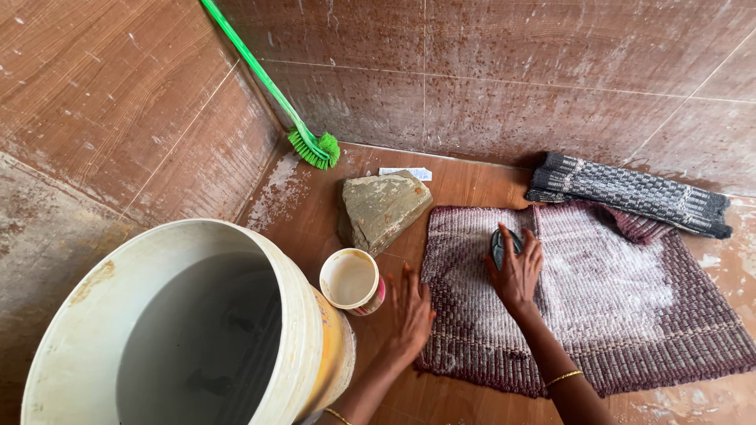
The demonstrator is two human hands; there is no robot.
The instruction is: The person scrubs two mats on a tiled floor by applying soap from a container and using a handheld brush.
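Observation:
A wet maroon woven mat (622, 307) lies flat on the brown tiled floor, with white soap foam over its middle. My right hand (517, 271) presses a dark scrub brush (499, 242) onto the mat near its upper left part. My left hand (411, 313) rests flat, fingers spread, on the mat's left edge and holds nothing. A small white cup (350, 279) stands just left of that hand.
A large white bucket (291, 315) with water fills the lower left. A flat grey stone (382, 208) lies behind the cup. A green long-handled brush (311, 145) leans in the wall corner. A folded dark striped mat (630, 193) lies against the back wall.

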